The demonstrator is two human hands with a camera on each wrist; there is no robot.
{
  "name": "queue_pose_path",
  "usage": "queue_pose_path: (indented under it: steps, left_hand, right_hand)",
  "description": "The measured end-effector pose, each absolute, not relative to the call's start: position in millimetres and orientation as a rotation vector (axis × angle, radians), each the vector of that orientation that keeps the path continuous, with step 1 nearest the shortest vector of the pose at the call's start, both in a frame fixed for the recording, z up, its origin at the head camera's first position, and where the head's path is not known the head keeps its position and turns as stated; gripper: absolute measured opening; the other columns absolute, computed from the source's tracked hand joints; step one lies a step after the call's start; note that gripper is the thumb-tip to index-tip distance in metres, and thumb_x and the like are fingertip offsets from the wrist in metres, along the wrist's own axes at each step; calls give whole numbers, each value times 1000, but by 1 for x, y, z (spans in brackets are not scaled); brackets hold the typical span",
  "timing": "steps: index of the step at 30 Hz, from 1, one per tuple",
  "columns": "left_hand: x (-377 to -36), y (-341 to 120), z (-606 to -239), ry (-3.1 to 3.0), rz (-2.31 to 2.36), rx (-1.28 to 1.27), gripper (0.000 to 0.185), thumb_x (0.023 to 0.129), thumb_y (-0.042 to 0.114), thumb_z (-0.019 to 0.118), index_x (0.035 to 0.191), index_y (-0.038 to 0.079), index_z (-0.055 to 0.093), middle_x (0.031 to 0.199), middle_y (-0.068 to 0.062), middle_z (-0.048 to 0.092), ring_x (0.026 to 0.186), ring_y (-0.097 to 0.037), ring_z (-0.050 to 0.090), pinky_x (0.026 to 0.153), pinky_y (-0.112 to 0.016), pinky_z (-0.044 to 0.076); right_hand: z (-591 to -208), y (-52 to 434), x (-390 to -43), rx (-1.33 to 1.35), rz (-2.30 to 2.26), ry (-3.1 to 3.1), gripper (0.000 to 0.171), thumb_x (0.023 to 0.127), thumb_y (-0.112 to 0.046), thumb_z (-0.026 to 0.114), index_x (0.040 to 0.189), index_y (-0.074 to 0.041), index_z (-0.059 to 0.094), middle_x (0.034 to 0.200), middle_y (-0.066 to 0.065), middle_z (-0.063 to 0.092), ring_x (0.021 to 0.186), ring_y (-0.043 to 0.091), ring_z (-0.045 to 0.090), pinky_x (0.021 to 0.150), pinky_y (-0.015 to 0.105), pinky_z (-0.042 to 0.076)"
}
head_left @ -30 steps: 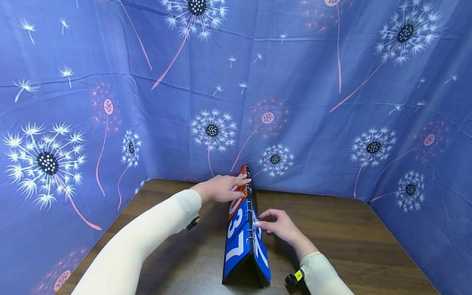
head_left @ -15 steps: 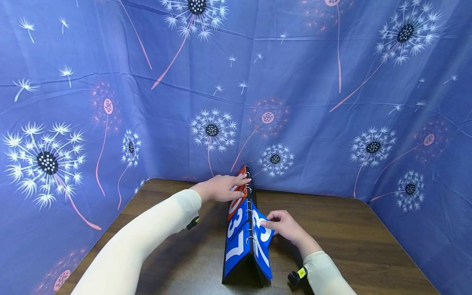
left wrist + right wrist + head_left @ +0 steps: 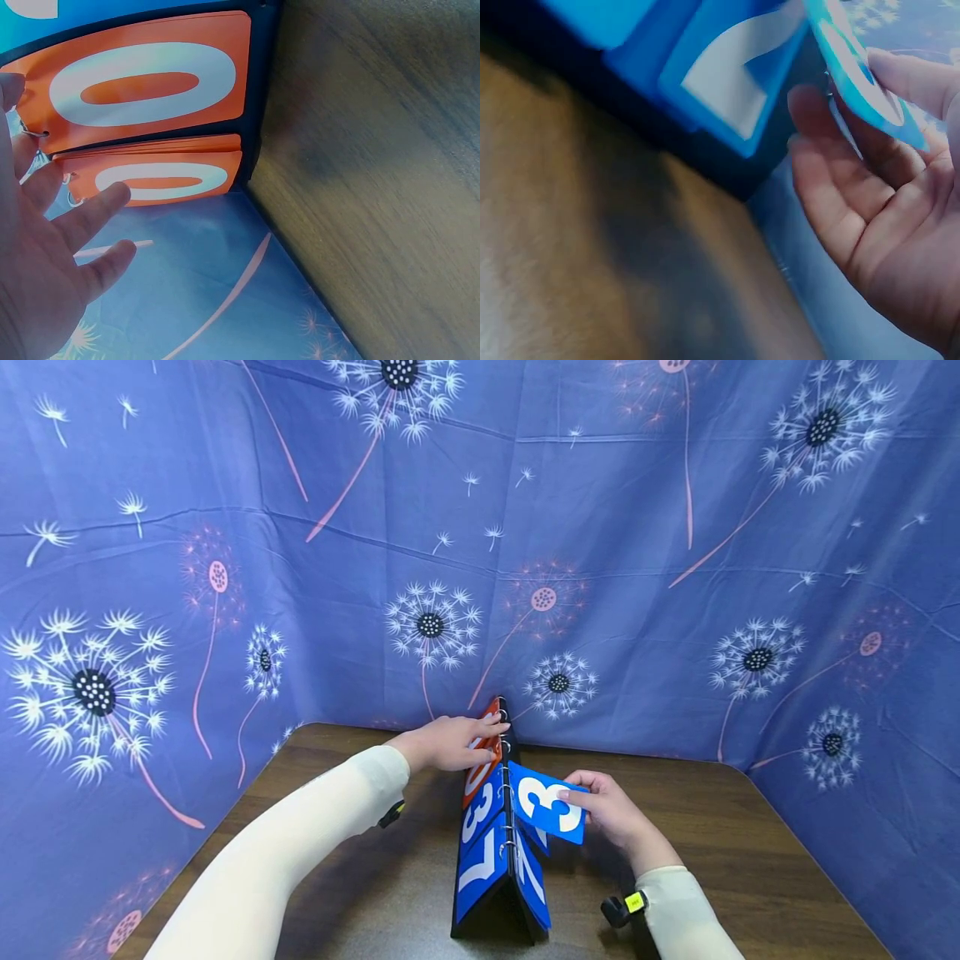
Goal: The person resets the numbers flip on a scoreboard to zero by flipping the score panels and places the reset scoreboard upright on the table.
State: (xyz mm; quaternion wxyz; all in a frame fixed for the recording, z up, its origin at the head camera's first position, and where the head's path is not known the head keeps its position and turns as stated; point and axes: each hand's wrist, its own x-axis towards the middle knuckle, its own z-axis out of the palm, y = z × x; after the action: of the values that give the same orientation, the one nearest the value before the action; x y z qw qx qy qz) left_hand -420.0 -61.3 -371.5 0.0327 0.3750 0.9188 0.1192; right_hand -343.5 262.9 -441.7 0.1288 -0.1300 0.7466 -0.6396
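- One flip scoreboard (image 3: pixel 511 810) stood near the middle of the tabletop (image 3: pixel 360 893), running from near to far; its two panels spread like a tent, presumably so that it stood by itself and showed numbers both left and right.
- Two hands were at work. The left hand (image 3: pixel 450 743) lay over the ridge at the far end, fingers extended and apart, probably to steady the frame.
- The right hand (image 3: pixel 618 814) pinched one blue card marked 3 (image 3: pixel 551 803) between thumb and fingers, holding it out from the right face while its rings kept it hinged to the ridge.
- Beneath it, one blue card with a 2 (image 3: pixel 731 79) was exposed.
- The left face showed four number places: two orange zeros (image 3: pixel 142 88) at the far end, then one blue 3 (image 3: pixel 478 810) and one blue 7 (image 3: pixel 480 864) nearest.
- One more blue card (image 3: pixel 531 889) hung at the right face's near end; steeply angled, its numeral could not be told for certain.
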Motion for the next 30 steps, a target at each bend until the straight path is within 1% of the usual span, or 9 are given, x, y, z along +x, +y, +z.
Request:
queue_pose_path:
  steps: [2,4,6,8,13,17,21,26,30]
  left_hand:
    - [-420,-62,-371,2824,373,1159,64,102,57,48,161,42,29,173,7,21,156,-28,33,123,-58,32]
    - [-420,-62,-371,2822,373,1160,64,102,57,47,161,44,28,173,8,20,157,-28,32,124,-58,31]
    - [-420,-62,-370,2822,368,1164,64,102,57,47,161,44,27,173,9,19,157,-28,32,124,-58,31]
    - [-419,-63,-370,2824,363,1161,63,102,59,46,160,47,25,173,11,19,157,-27,32,124,-57,31]
    - [-419,-62,-371,2828,362,1148,63,101,60,46,159,50,24,172,14,18,157,-26,32,124,-57,31]
    - [-419,-61,-371,2827,363,1132,64,101,59,47,159,50,24,172,14,18,157,-26,32,124,-58,32]
    - [-418,-61,-371,2830,359,1129,64,101,59,47,160,50,24,172,13,19,157,-26,32,123,-58,32]
    - [-419,-61,-372,2831,364,1136,63,101,59,46,160,48,25,172,12,19,157,-25,32,124,-58,32]
    - [-419,-61,-372,2834,355,1136,63,101,59,46,160,49,24,172,13,19,157,-24,32,124,-56,32]
  right_hand:
    - [-434,267,-341,-410,-1928,2095,9,103,-21,63,105,-15,69,89,-1,79,74,12,76,68,28,63]
    - [-425,269,-337,-447,-1992,2033,13,105,-18,58,107,-19,71,90,-3,79,76,11,78,69,27,63]
    - [-416,270,-332,-503,-2063,1956,20,107,-14,52,108,-20,71,91,-4,80,78,10,78,70,27,62]
    - [-409,270,-328,-561,-2125,1863,25,108,-11,48,111,-17,71,93,-2,80,81,11,79,73,29,63]
    - [-397,262,-321,-750,-2221,1616,35,108,-3,36,128,-7,64,110,7,79,95,19,79,84,42,63]
    - [-390,253,-314,-812,-2297,1510,41,108,-1,31,137,-4,60,118,10,77,101,22,78,87,42,63]
    - [-383,241,-307,-806,-2368,1495,40,109,-2,31,138,-5,57,118,9,78,100,22,79,86,41,63]
    - [-376,224,-298,-741,-2361,1654,30,108,-7,41,136,-4,51,110,6,80,91,20,80,80,40,64]
    - [-374,211,-294,-679,-2328,1834,37,107,-10,47,140,4,43,107,2,80,87,19,80,78,41,65]
